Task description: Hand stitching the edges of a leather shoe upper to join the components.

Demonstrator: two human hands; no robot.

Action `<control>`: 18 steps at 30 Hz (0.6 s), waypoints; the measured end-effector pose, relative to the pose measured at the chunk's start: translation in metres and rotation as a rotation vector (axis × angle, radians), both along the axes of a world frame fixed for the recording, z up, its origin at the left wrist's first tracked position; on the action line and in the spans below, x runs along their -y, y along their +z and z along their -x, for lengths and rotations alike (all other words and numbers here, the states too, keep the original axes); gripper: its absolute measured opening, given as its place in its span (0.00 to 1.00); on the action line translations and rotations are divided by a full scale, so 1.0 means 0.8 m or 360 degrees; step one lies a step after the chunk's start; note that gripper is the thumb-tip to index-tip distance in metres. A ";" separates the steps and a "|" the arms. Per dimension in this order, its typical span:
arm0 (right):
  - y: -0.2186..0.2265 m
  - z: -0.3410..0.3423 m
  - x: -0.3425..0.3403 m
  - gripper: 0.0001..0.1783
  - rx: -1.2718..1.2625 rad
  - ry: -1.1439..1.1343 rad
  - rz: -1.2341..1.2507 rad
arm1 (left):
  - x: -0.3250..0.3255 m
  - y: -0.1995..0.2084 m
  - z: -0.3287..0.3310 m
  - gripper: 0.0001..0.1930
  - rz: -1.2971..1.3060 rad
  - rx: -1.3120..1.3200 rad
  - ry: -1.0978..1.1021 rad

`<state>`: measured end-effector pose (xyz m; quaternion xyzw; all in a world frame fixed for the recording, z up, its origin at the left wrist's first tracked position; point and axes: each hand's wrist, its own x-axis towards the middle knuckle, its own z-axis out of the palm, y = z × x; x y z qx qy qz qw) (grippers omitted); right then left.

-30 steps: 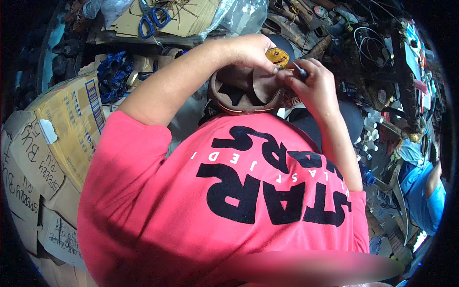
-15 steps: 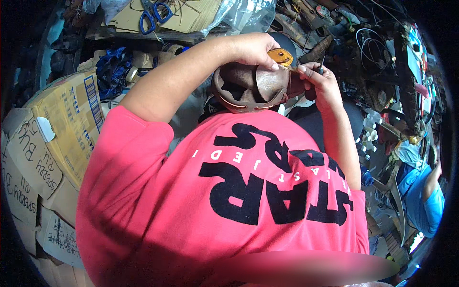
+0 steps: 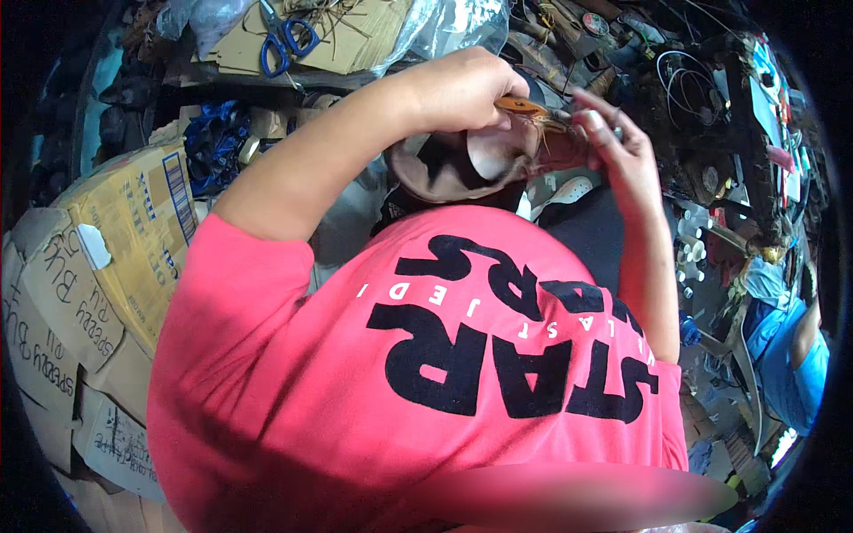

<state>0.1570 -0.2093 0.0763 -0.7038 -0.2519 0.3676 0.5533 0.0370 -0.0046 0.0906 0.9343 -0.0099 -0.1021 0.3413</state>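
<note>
A brown leather shoe rests just beyond my torso, its opening toward me. My left hand is closed around its far side, with the thumb partly hidden. An orange-tan piece with small dark marks shows tilted at the shoe's edge, beside those fingers. Thin pale strands hang along the shoe's side. My right hand is to the right of the shoe, slightly blurred, with bent fingers close to its edge. What those fingers hold, if anything, cannot be made out.
Blue-handled scissors lie on brown cardboard sheets at the far left, by clear plastic. A yellow-brown carton stands left. Clutter with a coiled white wire fills the right. A person in blue is at the right edge.
My right hand has shifted slightly right, and its fingers have opened somewhat. The dark-handled tool it held no longer shows clearly. The shoe and orange-tan piece have tilted, with my left hand still gripping.
</note>
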 end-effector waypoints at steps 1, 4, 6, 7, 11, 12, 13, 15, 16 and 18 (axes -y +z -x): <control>0.002 -0.013 0.006 0.19 0.0089 0.0023 0.0014 | 0.001 0.012 0.004 0.11 -0.0112 0.0231 -0.0064; 0.014 -0.029 0.011 0.18 0.0183 0.0092 0.0144 | -0.001 0.030 0.011 0.06 -0.0218 0.0660 -0.0365; 0.015 -0.025 0.009 0.18 0.0133 0.0205 0.0135 | 0.003 0.026 0.011 0.05 -0.0323 0.0826 -0.0443; 0.016 -0.021 0.006 0.18 0.0084 0.0340 0.0136 | 0.006 0.021 0.013 0.05 -0.0418 0.0993 -0.0497; 0.009 -0.004 0.004 0.21 -0.0201 0.0569 0.0097 | 0.015 0.002 0.015 0.06 -0.0343 0.1251 -0.0378; 0.002 -0.002 0.002 0.22 -0.0239 0.0595 0.0011 | 0.015 -0.003 0.016 0.07 -0.0395 0.1283 -0.0355; -0.002 -0.001 0.002 0.22 -0.0245 0.0584 0.0004 | 0.016 -0.007 0.016 0.07 -0.0394 0.1277 -0.0368; -0.005 0.001 0.001 0.23 -0.0357 0.0594 0.0004 | 0.018 -0.014 0.018 0.09 -0.0385 0.1381 -0.0294; 0.000 0.002 -0.001 0.24 -0.0331 0.0622 0.0034 | 0.017 -0.018 0.020 0.09 -0.0383 0.1383 -0.0293; 0.000 0.003 0.000 0.23 -0.0324 0.0619 0.0081 | 0.018 -0.026 0.021 0.10 -0.0340 0.1480 -0.0233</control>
